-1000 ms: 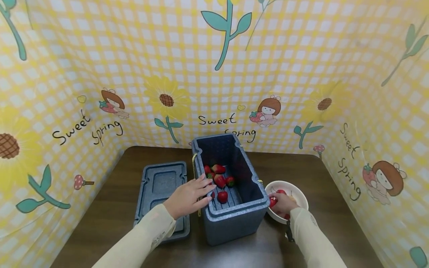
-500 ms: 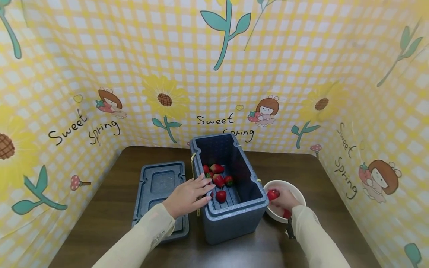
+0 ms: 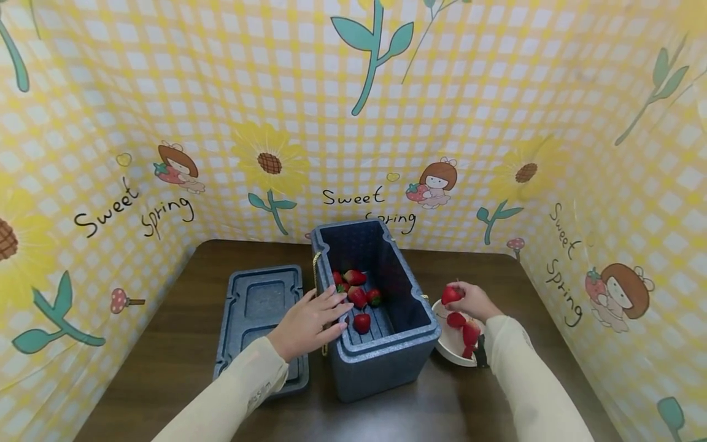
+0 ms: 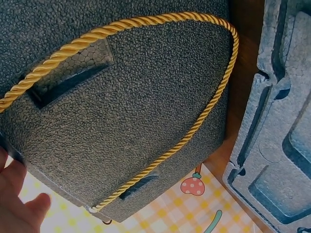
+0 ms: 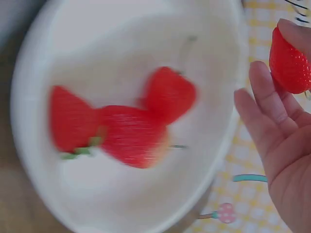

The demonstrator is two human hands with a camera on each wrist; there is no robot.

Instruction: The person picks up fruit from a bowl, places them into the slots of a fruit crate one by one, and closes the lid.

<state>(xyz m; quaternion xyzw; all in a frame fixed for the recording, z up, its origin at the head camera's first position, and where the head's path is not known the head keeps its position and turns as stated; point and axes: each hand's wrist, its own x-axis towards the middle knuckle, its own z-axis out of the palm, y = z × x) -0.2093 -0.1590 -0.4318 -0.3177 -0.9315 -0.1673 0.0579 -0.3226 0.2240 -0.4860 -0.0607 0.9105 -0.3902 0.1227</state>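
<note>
My right hand (image 3: pixel 474 301) pinches a strawberry (image 3: pixel 452 295) between thumb and fingers, above the far edge of a white bowl (image 3: pixel 448 354). The right wrist view shows this strawberry (image 5: pixel 286 60) at its right edge, with the bowl (image 5: pixel 121 53) beside the hand. Inside the bowl lie two strawberries (image 5: pixel 131 136) and a rounder red fruit (image 5: pixel 170 94) with a thin stem, blurred. My left hand (image 3: pixel 309 322) rests over the left rim of a dark blue-grey foam box (image 3: pixel 381 374), fingers extended. Several strawberries (image 3: pixel 358 298) and a rounder red fruit (image 3: pixel 361 323) lie in the box.
A matching grey lid (image 3: pixel 265 301) lies on the brown table (image 3: pixel 182 344), left of the box. Gold rope (image 4: pixel 170 155) runs along the box's side. Yellow checked cloth (image 3: pixel 359 141) surrounds the table at the back and both sides.
My right hand has risen from inside the bowl towards its far edge, lifting the strawberry out and uncovering the fruit below. The left hand stays on the box rim.
</note>
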